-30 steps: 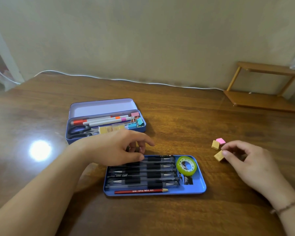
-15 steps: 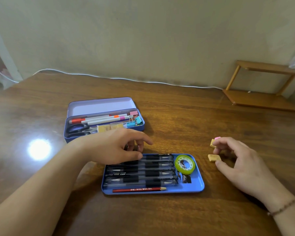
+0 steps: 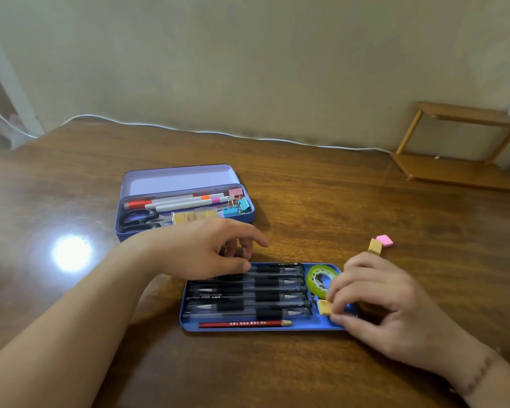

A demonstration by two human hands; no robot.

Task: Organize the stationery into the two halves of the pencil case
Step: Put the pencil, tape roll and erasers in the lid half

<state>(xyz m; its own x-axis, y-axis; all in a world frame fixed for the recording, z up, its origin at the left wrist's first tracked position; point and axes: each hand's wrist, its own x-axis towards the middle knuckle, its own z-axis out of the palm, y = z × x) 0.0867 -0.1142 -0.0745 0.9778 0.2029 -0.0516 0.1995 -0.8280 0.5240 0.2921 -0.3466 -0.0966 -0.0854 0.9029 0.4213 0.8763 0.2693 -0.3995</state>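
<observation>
The blue tray half of the pencil case [image 3: 265,327] lies near me with several black pens [image 3: 248,293], a red pencil [image 3: 245,323] and a green tape roll [image 3: 318,278]. My right hand [image 3: 386,307] pinches a tan eraser [image 3: 325,307] over the tray's right end, below the tape. My left hand [image 3: 200,248] rests at the tray's far left corner, thumb on the top pen. The purple case half [image 3: 186,179] behind holds markers, scissors, tan erasers and binder clips. A tan eraser [image 3: 375,246] and a pink eraser [image 3: 384,240] lie on the table to the right.
A wooden table [image 3: 306,201] carries everything. A small wooden shelf [image 3: 454,169] stands at the back right by the wall. A white cable [image 3: 248,138] runs along the table's far edge. A bright light reflection [image 3: 71,253] shows on the left.
My right hand picked a tan eraser off the table and carried it left into the blue tray's right end. My left hand stayed put.
</observation>
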